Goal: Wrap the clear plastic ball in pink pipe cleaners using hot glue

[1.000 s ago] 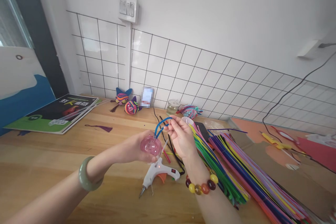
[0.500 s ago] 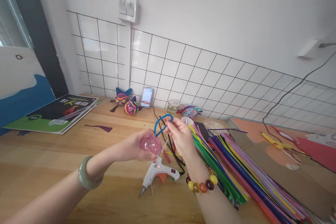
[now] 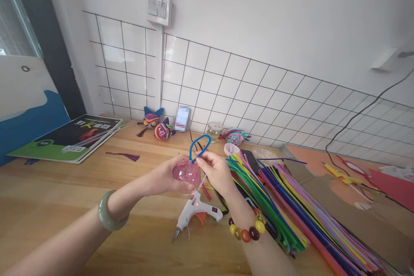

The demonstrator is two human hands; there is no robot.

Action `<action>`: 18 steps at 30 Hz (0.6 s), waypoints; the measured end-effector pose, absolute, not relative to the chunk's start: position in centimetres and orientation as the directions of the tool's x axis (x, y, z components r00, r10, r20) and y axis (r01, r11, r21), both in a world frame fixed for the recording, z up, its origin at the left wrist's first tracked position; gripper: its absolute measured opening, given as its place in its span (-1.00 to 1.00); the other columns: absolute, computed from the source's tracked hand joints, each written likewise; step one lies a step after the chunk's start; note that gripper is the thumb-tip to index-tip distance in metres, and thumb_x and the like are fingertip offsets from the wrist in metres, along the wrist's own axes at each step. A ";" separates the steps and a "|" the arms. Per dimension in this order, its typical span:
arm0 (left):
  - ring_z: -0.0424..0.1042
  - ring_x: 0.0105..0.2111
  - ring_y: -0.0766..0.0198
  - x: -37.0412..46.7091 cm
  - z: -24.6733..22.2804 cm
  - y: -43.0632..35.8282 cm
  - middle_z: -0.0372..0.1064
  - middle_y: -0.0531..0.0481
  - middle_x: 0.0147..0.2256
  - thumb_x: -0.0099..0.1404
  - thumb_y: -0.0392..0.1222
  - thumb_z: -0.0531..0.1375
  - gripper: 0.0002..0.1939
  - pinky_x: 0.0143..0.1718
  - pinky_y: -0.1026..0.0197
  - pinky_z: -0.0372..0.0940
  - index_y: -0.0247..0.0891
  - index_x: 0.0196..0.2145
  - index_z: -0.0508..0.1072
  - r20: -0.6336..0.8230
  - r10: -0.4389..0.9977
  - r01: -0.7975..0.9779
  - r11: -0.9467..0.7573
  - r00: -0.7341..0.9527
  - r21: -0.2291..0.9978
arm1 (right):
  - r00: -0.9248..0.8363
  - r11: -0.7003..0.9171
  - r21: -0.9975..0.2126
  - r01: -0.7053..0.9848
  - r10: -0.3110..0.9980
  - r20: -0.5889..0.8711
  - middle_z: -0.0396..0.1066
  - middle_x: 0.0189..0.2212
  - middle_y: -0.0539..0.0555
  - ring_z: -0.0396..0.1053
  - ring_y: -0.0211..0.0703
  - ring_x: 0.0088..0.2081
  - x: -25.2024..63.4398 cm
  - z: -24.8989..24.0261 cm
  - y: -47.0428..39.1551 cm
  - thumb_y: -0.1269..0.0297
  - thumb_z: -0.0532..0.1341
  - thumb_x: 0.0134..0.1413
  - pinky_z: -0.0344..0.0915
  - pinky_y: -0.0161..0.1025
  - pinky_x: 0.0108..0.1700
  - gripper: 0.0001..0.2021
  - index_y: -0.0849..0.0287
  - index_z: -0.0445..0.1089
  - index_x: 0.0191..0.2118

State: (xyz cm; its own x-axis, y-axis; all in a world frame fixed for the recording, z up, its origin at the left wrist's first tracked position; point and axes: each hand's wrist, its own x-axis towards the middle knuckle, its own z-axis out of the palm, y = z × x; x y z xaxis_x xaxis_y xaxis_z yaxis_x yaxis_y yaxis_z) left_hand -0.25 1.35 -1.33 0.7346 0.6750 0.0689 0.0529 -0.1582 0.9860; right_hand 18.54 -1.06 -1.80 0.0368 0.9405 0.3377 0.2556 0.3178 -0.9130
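A clear pink ball (image 3: 186, 173) is held by my left hand (image 3: 166, 177), whose fingers wrap its left side and underside. From the top of the ball rises a loop of blue pipe cleaner (image 3: 199, 138). My right hand (image 3: 216, 171) pinches the loop low down, close to where it meets the ball. Just below the ball lies a white glue gun (image 3: 197, 209) with an orange trigger, its nozzle toward the lower left.
Bundles of coloured pipe cleaners (image 3: 291, 198) lie at the right, beside cardboard (image 3: 343, 220) and a yellow tool (image 3: 339, 175). Wrapped fish-like figures (image 3: 164, 129), a phone (image 3: 182, 118) and a glass jar (image 3: 214, 131) stand by the wall. A purple tassel (image 3: 129, 155) and a book (image 3: 64, 142) are left.
My right hand has moved down and left along the blue loop, from its upper right side to near its base. The loop now stands more upright. My left hand still holds the ball.
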 end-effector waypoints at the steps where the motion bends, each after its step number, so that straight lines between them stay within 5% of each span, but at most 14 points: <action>1: 0.37 -0.26 0.24 -0.2 -1.4 1.4 0.37 0.01 -0.25 0.05 -0.16 0.39 -0.52 -0.23 0.19 0.29 -0.28 -0.12 0.30 0.070 0.676 0.050 -0.157 0.734 0.986 | 0.032 0.321 -0.905 0.278 0.939 0.343 0.59 -0.27 0.11 0.52 -0.06 -0.21 18.5 -1.8 -1.1 0.23 0.23 0.07 0.41 -0.16 -0.13 -0.80 0.18 0.53 -0.24; 18: 0.41 -0.14 0.13 -0.1 -1.7 1.4 0.42 -0.10 -0.14 0.04 -0.09 0.43 -0.41 -0.09 0.08 0.32 -0.29 -0.03 0.34 0.080 0.687 0.013 -0.129 0.722 0.992 | -0.014 0.348 -0.825 0.445 0.924 0.382 0.48 -0.43 0.04 0.41 -0.17 -0.37 18.8 -1.4 -1.2 0.23 0.21 0.10 0.30 -0.27 -0.30 -0.84 0.18 0.47 -0.40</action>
